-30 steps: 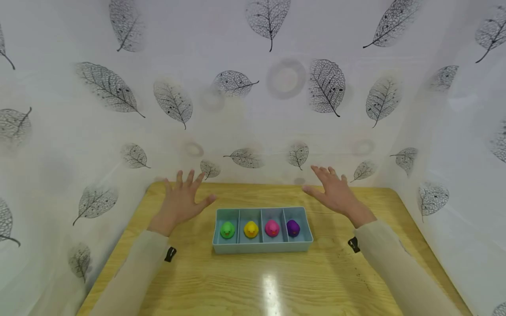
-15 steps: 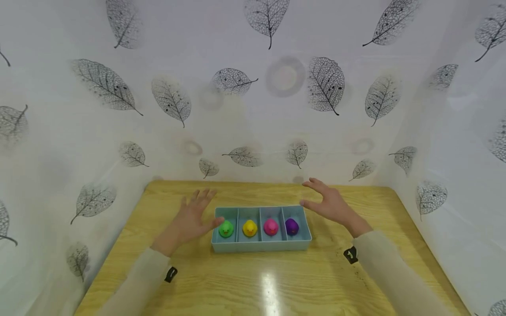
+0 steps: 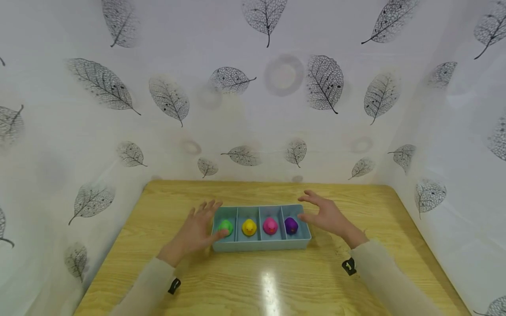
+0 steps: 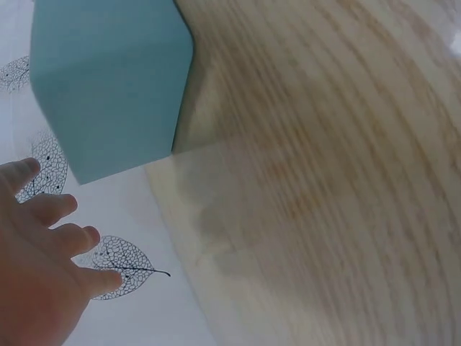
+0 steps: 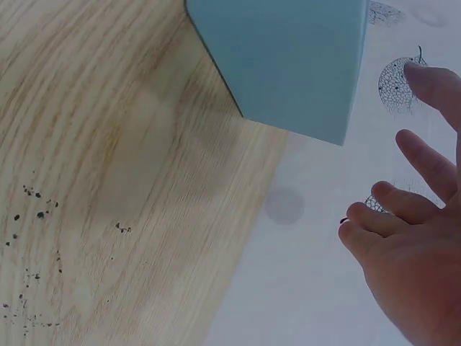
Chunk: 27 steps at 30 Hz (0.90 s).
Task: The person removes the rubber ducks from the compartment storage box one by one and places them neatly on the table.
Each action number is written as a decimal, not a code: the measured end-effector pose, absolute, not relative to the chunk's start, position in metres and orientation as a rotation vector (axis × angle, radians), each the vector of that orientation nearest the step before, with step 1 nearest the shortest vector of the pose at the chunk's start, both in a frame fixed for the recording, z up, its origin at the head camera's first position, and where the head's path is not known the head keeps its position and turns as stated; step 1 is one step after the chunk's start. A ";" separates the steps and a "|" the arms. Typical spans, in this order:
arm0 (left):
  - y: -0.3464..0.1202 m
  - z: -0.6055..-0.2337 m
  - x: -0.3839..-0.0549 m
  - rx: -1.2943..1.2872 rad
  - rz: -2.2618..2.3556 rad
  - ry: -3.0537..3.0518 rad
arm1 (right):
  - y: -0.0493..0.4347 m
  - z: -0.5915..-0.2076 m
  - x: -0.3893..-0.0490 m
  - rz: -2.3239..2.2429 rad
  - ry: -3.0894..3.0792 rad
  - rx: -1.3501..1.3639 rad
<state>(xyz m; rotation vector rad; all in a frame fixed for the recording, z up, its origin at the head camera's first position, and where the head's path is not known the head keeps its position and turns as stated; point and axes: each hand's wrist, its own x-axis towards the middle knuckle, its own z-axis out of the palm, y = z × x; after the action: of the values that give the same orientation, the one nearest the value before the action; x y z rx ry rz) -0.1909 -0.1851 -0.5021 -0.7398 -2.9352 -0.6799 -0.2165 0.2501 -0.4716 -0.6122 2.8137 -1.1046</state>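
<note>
A pale blue tray (image 3: 261, 245) with several compartments sits on the table. From left to right it holds a green toy duck (image 3: 224, 225), a yellow duck (image 3: 249, 227), a pink duck (image 3: 270, 226) and a purple duck (image 3: 291, 225), one per compartment. My left hand (image 3: 193, 232) hovers at the tray's left end, fingers spread, its thumb partly covering the green duck. At the right end my right hand (image 3: 330, 216) is held with fingers loosely extended, thumb by the tray's edge. Both wrist views show the tray's end walls (image 4: 115, 94) apart from the fingers.
The wooden table (image 3: 253, 281) carries a bright glare spot in front of the tray. White sheeting with leaf prints (image 3: 237, 123) encloses the back and both sides. Small dark specks (image 5: 39, 214) dot the tabletop on the right.
Both hands have come down and inward from beyond the tray's far corners to its two ends. The left thumb now overlaps the green duck in the head view. The tray and ducks stay put.
</note>
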 end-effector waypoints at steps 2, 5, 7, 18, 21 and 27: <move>-0.183 -0.504 -0.190 -0.736 -0.687 -2.938 | 0.249 -0.474 -0.215 -1.099 2.817 -0.631; -0.181 -0.507 -0.189 -0.737 -0.696 -2.939 | 0.248 -0.477 -0.215 -1.071 2.819 -0.638; -0.179 -0.509 -0.188 -0.743 -0.709 -2.936 | 0.247 -0.480 -0.214 -1.049 2.818 -0.628; -0.176 -0.514 -0.185 -0.722 -0.727 -2.938 | 0.240 -0.485 -0.211 -1.020 2.773 -0.597; -0.176 -0.515 -0.185 -0.716 -0.731 -2.936 | 0.238 -0.487 -0.211 -0.976 2.789 -0.615; -0.176 -0.519 -0.185 -0.688 -0.700 -2.979 | 0.232 -0.494 -0.213 -0.921 2.808 -0.703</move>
<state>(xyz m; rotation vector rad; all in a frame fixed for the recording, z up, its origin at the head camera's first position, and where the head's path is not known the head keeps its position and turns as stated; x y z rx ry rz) -0.1852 -0.1762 -0.5188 -0.6883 -2.9793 -0.7000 -0.2135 0.2323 -0.4940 -0.7028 2.8084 -0.9215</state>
